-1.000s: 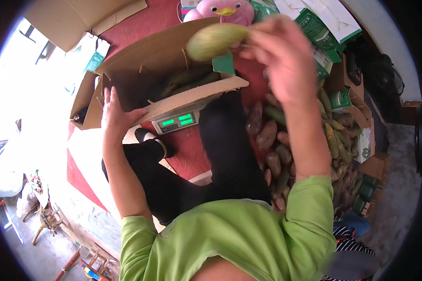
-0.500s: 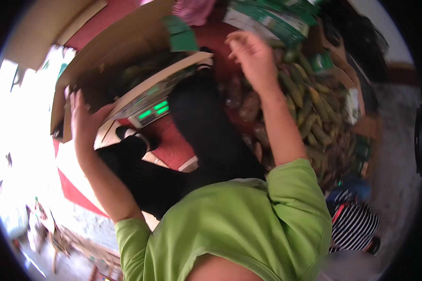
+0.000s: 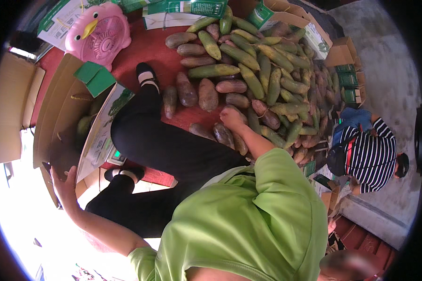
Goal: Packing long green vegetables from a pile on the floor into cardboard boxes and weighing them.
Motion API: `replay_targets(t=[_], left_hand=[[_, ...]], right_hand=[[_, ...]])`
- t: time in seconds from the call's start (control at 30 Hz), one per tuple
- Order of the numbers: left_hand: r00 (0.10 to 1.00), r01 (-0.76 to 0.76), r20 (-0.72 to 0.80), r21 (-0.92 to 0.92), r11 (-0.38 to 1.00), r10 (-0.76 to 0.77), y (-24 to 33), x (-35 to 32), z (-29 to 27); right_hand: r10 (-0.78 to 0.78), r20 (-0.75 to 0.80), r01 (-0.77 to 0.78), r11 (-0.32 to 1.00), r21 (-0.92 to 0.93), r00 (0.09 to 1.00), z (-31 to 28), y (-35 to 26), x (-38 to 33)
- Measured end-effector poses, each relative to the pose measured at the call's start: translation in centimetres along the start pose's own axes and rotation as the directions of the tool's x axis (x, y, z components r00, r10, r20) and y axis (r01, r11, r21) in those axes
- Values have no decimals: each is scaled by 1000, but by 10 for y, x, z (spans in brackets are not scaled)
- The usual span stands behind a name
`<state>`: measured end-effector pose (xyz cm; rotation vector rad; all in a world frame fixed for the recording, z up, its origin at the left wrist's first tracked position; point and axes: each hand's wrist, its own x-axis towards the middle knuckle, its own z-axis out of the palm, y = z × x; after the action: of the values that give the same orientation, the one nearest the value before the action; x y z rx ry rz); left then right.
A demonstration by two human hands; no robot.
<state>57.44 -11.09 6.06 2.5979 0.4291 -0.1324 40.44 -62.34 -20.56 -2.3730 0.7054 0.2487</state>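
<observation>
Low beside the near end of an open cardboard box (image 3: 56, 107) is my left hand (image 3: 65, 187), thumb and fingers apart. Inside the box, a few dark green vegetables (image 3: 83, 126) show in shadow. My right hand (image 3: 233, 118) is down at the near side of a large heap of long vegetables (image 3: 272, 75), some green, some reddish purple. Its fingers curl over a reddish-purple vegetable, mostly hidden beneath them. Loose purple ones (image 3: 207, 95) lie just left of this hand on the red floor covering (image 3: 166, 47).
A scale (image 3: 116, 157) with a green display sits against the box. My black-trousered legs (image 3: 173, 140) lie between box and heap. A pink bird-faced basket (image 3: 98, 33) and green-white cartons (image 3: 187, 7) stand at the far side. A person in a striped shirt (image 3: 373, 150) is at right.
My right hand has come down from the air onto the heap. The view has swung right, bringing the heap to the middle. My left hand stays near the box end.
</observation>
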Motion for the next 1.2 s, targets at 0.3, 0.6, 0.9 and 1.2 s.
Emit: replay_targets(t=[0.3,0.6,0.9,1.2], left_hand=[[998,55,19,-207,977,-53,-18,9,3],[989,117,118,-252,961,-90,-23,13,0],[983,138,163,-327,935,-89,-44,24,-1],[985,113,165,-385,916,-52,-38,28,5]], right_hand=[[646,76,-634,710,307,760,-23,137,-14],[836,320,-218,-245,945,446,-39,159,-7],[828,298,93,-384,919,475,-27,182,14],[467,77,-123,68,990,881,2,164,-1]])
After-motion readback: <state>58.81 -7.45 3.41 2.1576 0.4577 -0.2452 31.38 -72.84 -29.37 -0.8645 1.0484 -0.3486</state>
